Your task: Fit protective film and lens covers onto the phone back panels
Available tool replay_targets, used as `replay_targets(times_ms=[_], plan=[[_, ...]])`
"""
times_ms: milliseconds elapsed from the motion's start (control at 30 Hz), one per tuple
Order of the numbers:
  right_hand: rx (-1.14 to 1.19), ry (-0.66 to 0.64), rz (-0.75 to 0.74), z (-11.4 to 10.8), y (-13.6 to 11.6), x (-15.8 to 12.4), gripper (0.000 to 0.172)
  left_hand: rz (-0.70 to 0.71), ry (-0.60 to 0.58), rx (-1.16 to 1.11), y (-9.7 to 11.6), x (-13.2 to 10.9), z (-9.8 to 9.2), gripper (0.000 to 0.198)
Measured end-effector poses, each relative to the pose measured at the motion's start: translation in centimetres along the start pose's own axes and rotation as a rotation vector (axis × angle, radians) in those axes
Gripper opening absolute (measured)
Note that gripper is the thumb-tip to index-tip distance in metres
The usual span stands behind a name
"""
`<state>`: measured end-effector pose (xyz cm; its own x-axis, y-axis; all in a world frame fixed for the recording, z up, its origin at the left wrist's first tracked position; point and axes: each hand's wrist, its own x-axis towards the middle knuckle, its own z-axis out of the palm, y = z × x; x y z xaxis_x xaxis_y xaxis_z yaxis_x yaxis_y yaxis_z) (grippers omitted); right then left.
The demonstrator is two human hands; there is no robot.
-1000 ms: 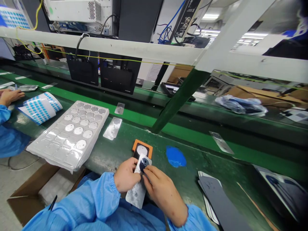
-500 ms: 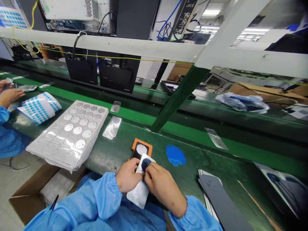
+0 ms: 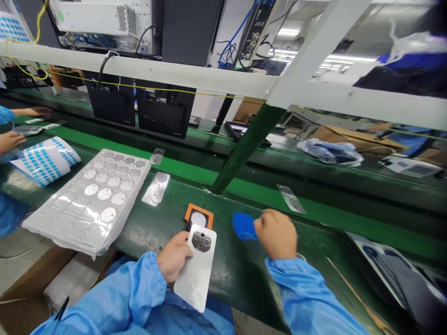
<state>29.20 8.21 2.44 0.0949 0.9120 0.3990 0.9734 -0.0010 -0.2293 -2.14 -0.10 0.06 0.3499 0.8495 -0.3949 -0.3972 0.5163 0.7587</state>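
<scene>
Phone back panel (image 3: 195,272), smooth, pale silver and rectangular with rounded corners, is sitting in the person's left hand (image 3: 173,257) just above the edge of a green workbench (image 3: 237,284). A cluster of round dark camera holes in a grey metal ring (image 3: 201,241) is showing near its top end. The left hand is clamping the panel's side, fingers curled around the edge, with a blue elastic sleeve (image 3: 143,288) gathered at the wrist. The panel's top end is overlapping a small orange holder (image 3: 198,217) with a black centre and a pale round disc. Well apart from the panel, the right hand (image 3: 275,234) is hovering with its fingers curled together, just beside a soft-edged blue patch (image 3: 243,225); whether they are pinching anything cannot be told. Further left, a clear plastic tray (image 3: 66,228) with moulded pockets is holding rows of shiny round discs. Beyond it, a co-worker's hands (image 3: 9,142) are resting near a curled sheet of blue dots (image 3: 44,160).
</scene>
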Motion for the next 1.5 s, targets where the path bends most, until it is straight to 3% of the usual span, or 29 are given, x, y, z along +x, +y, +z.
replay_targets(times_ms=[100, 167, 267, 333, 400, 467, 533, 600, 733, 833, 933, 1067, 1500], plan=[[0.005, -0.106, -0.125, 1.9, 1.0, -0.7, 0.015, -0.020, -0.017, -0.088, 0.3, 0.2, 0.4, 0.043], [0.025, -0.114, -0.157, 2.2, 0.0, -2.4, 0.022, -0.020, -0.059, -0.189, 0.5, 0.3, 0.8, 0.043], [0.180, -0.081, -0.282, 1.6, -4.0, -7.0, 0.047, -0.002, -0.127, -0.351, 0.8, 0.5, 1.8, 0.039], [0.378, -0.175, -0.484, 1.1, -7.4, -10.7, 0.073, 0.001, -0.185, -0.418, 0.8, 0.5, 2.8, 0.034], [0.553, -0.154, -0.545, 0.9, -10.2, -13.5, 0.093, -0.015, -0.260, -0.435, 0.6, 0.4, 3.8, 0.030], [0.626, -0.027, -0.503, 0.8, -11.8, -14.6, 0.084, -0.038, -0.330, -0.393, 0.1, 0.4, 4.7, 0.031], [0.641, 0.098, -0.480, 0.6, -12.0, -14.0, 0.060, -0.050, -0.329, -0.257, -0.4, 0.4, 4.8, 0.036], [0.643, 0.141, -0.504, 0.3, -11.5, -12.0, 0.053, -0.005, -0.244, 0.006, -0.5, 0.5, 3.8, 0.044], [0.522, 0.071, -0.549, 0.6, -10.4, -7.3, 0.051, 0.390, 0.078, 0.614, 0.4, 1.5, -0.7, 0.048], [0.427, 0.004, -0.603, 2.8, -9.9, -5.3, 0.046, 0.604, 0.268, 0.836, 0.6, 2.6, -3.8, 0.038], [0.393, -0.028, -0.622, 5.4, -9.4, -5.2, 0.043, 0.611, 0.278, 0.904, -0.2, 3.6, -5.3, 0.031], [0.357, -0.045, -0.616, 7.2, -9.1, -6.3, 0.044, 0.611, 0.264, 0.905, -1.3, 4.4, -5.7, 0.025], [0.350, -0.094, -0.615, 6.7, -9.7, -7.1, 0.041, 0.577, 0.275, 0.763, -0.8, 4.6, -5.6, 0.017]])
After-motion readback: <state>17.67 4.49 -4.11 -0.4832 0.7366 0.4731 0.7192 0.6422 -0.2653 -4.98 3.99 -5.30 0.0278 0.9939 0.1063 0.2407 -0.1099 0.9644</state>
